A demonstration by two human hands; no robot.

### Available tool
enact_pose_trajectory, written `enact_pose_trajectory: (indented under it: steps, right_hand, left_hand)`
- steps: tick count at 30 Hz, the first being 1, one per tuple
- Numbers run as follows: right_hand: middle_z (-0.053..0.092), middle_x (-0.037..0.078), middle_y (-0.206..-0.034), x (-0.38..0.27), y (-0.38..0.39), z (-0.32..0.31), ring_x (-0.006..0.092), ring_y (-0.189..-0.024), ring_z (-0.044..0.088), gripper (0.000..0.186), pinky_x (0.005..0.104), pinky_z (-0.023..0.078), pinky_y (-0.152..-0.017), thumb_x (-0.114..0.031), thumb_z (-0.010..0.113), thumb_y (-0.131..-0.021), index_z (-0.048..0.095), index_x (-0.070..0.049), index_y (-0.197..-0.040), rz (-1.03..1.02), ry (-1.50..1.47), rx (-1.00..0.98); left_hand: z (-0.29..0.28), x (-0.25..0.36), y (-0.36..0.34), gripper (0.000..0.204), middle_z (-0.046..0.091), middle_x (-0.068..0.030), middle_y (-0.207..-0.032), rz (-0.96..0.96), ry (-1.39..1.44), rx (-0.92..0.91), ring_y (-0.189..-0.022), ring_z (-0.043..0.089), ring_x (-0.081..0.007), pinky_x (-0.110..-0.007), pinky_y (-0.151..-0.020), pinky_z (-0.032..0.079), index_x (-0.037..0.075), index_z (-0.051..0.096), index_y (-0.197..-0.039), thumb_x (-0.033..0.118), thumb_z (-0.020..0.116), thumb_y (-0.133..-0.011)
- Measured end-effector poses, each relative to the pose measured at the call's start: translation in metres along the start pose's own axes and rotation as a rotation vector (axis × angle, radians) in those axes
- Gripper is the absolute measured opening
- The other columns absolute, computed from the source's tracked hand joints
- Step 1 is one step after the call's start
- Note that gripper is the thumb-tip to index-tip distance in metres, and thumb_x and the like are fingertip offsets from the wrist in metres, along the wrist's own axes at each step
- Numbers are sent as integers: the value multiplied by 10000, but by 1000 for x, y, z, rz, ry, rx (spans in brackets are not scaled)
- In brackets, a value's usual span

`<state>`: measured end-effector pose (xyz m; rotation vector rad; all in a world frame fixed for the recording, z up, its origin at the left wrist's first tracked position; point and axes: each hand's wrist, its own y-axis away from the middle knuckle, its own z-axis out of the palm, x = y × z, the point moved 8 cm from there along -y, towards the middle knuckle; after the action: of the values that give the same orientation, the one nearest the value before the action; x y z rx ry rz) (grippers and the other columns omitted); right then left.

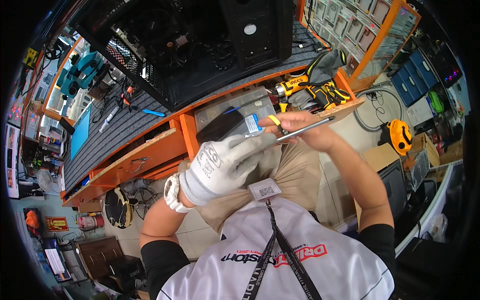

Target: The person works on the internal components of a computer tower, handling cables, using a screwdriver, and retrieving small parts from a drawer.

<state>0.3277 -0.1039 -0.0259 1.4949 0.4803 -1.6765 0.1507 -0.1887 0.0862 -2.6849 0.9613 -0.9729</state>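
Note:
My left hand, in a pale knit glove, is closed around a tool with a long silver shaft; the glove hides its handle, and the shaft slants up rightward across my right hand. My bare right hand has its fingers curled on a small yellow-and-black piece, which I cannot identify. Both hands are above my lap, in front of an open orange drawer. In it lie a plastic case, a dark flat object, yellow-and-black tools and a dark grey glove.
A black computer case stands on the striped bench mat, near blue-handled small tools. At right are an orange-framed display cabinet, a yellow vacuum with its hose and cardboard boxes. Another open drawer front juts out at left.

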Motion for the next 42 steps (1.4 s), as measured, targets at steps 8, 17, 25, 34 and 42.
enact_pose_trajectory:
  steps: [8,17,25,34,42]
  right_hand:
    - [798,114,-1149,-45,70,71,234,-864,635,289,361,500,-759,-116,759,-1033,764,10,-1293,-742,961,660]
    - [683,48,-878,-128,81,98,263,-973,615,229,432,507,-812,-241,822,-854,759,-77,-1001,-514,1829,708]
    - [719,151,-937,-47,7,35,363,-936,722,235,466,558,-844,-283,661,-1154,738,-60,-1153,-350,843,-83]
    - [603,114,-822,-109,66,131,307,-806,652,277,469,526,-646,-211,871,-936,650,-52,-887,-709,1486,500]
    - [694,85,-847,-115,-32,18,207,-761,670,302,376,536,-655,-339,846,-1025,797,-56,-1116,-154,1024,199]
  left_hand:
    - [-39,-10,-16,248,801,-193,-994,-128,-106,187,-851,818,-349,-393,-754,637,-4,760,-1248,13,796,-1004]
    - [20,-2,-6,211,657,-109,-841,-19,-443,-176,-668,726,-335,-473,-589,579,165,706,-1158,257,791,-988]
    - [-23,15,9,484,773,-82,-963,39,-243,72,-733,767,-314,-416,-608,608,130,775,-1396,85,853,-920]
    - [-8,-26,16,479,742,-73,-924,-174,-504,-86,-676,734,-299,-435,-540,564,193,732,-1453,208,821,-983]
    - [-19,-6,19,480,737,-91,-878,-43,-237,198,-723,790,-326,-414,-600,624,129,707,-1393,165,858,-938]
